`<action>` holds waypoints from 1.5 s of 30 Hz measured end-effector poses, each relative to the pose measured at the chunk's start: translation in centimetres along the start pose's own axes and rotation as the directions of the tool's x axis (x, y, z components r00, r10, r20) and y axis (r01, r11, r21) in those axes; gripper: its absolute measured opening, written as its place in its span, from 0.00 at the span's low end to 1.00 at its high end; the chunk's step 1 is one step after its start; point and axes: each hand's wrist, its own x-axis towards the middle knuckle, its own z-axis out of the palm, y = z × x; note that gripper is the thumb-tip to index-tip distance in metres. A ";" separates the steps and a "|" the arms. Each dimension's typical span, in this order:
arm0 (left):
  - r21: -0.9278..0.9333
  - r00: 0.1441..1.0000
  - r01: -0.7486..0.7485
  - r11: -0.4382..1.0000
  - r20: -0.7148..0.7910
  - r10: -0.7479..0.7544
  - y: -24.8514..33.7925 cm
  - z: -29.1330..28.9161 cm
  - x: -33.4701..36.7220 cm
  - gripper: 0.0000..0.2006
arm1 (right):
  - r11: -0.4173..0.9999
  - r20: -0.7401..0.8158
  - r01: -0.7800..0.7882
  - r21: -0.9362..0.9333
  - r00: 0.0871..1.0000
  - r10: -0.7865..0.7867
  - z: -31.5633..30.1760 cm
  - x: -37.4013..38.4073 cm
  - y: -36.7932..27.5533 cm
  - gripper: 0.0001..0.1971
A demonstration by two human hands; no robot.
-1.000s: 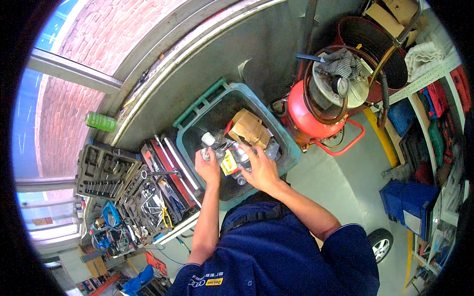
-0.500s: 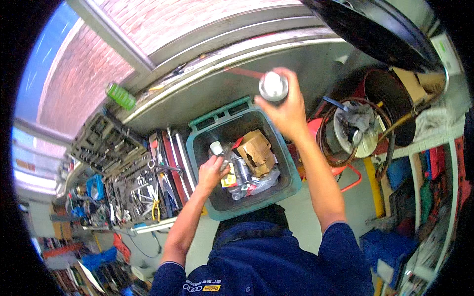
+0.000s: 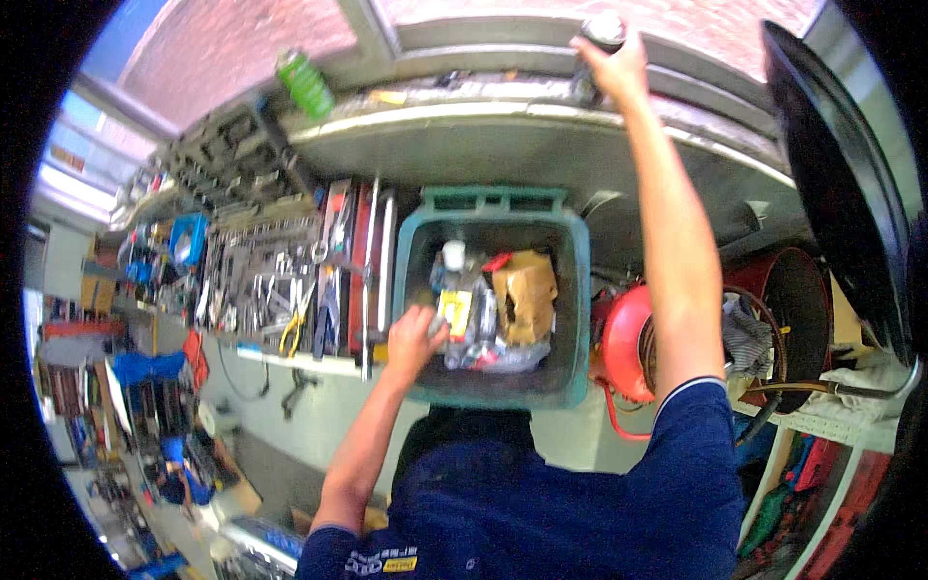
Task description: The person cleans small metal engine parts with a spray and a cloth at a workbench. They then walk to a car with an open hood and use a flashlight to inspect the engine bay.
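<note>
At the far side, by the window ledge, my right hand [image 3: 619,70] is closed around a spray can [image 3: 604,31] with a whitish top. The arm is stretched well forward, and the can's lower part is mostly hidden. My left hand [image 3: 414,340] is over the near left part of a green bin [image 3: 408,246], fingers curled together; something small and greyish may be in them, but I cannot make it out. Inside the bin lie a torn cardboard box [image 3: 527,298], a white cup-like piece [image 3: 453,255], a yellow packet [image 3: 455,311] and crumpled clear plastic [image 3: 503,360].
A green can [image 3: 305,85] stands on the ledge to the left. Below it are an opened tool case [image 3: 232,159] and a bench tray of wrenches and pliers [image 3: 293,333]. On the right are a red round tank [image 3: 626,343], a hose and a large black disc [image 3: 839,184].
My right hand has carried the spray can from above the bin's far right corner forward to the window ledge. My left hand remains low over the bin. The view has shifted.
</note>
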 end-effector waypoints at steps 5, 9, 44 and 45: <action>-0.206 0.912 0.289 0.935 -0.237 -0.334 -2.0 1.5 -1.2 0.15 | 0.992 -0.048 -0.038 -0.121 0.998 0.033 0.2 0.1 2.9 0.48; -0.389 0.705 0.563 0.729 -0.235 -0.669 -2.7 1.5 -3.1 0.15 | 0.989 -0.171 -0.141 0.039 0.975 0.146 1.5 -11.8 -1.7 0.27; -0.764 0.675 0.484 -0.426 0.636 -0.374 -8.3 0.8 -3.6 0.15 | 0.676 0.287 -0.702 0.224 0.710 0.642 11.8 -59.3 -22.2 0.11; -0.775 0.678 0.500 -0.387 0.628 -0.382 -10.0 1.3 -4.2 0.14 | 0.689 0.340 -0.707 0.157 0.694 0.635 11.6 -59.5 -22.4 0.12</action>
